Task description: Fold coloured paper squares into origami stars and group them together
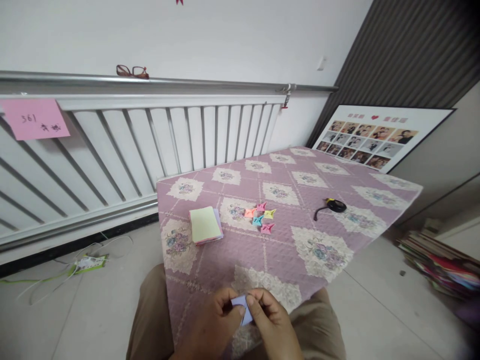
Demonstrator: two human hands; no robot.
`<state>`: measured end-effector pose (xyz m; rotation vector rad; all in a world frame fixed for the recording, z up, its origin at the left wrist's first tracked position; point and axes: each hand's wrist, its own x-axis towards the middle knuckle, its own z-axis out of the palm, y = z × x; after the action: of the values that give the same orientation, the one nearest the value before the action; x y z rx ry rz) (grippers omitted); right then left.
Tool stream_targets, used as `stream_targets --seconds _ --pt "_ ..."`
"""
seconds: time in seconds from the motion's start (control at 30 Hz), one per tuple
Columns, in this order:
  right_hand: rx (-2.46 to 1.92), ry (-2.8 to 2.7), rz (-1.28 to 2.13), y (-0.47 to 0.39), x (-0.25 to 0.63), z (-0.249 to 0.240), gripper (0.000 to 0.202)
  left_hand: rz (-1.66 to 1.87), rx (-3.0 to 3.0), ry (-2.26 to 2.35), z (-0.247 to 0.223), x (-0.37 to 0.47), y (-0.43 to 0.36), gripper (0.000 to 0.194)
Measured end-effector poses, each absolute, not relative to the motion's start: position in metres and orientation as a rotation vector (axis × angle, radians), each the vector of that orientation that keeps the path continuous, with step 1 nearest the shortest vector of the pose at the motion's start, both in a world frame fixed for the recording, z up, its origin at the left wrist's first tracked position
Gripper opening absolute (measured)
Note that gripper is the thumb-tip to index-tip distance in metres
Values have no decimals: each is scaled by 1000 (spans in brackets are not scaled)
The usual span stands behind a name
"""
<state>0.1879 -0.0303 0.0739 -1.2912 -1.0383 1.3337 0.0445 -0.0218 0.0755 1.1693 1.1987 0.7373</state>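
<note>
Between my two hands, near the front edge of the table, is a small folded piece of lilac paper point(246, 316). My left hand point(221, 320) pinches its left side with thumb and fingers. On the other side, my right hand point(270, 317) grips the paper the same way, its thumb pressed on top. Farther up the cloth sits a loose group of small folded paper shapes in pink, orange, yellow and blue, among them a blue one point(257, 220) and a yellow one point(269, 214). A stack of coloured paper sheets point(205, 225), pale yellow on top, lies to their left.
A black tape measure point(336, 205) lies on the right of the flowered tablecloth point(277, 250). Behind the table runs a white radiator point(180, 135), with glasses point(132, 71) on the pipe above. A photo board point(367, 135) leans at the far right. A power strip point(89, 263) lies on the floor.
</note>
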Motion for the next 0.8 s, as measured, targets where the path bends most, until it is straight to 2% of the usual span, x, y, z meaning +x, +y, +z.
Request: stream_targets --seconds 0.3,0.47,0.63,0.8 --pt "-1211 -1078 1352 -31 190 62 37 873 1126 1190 69 47 -18 11" --pt "-1229 -1122 1354 -30 193 60 36 955 1187 1096 65 44 -20 28" --pt "-1262 -1130 1412 -28 193 53 35 834 1327 1088 61 33 -15 15" --pt "-1317 -1197 1310 -24 192 39 26 748 1463 1179 52 28 -8 16"
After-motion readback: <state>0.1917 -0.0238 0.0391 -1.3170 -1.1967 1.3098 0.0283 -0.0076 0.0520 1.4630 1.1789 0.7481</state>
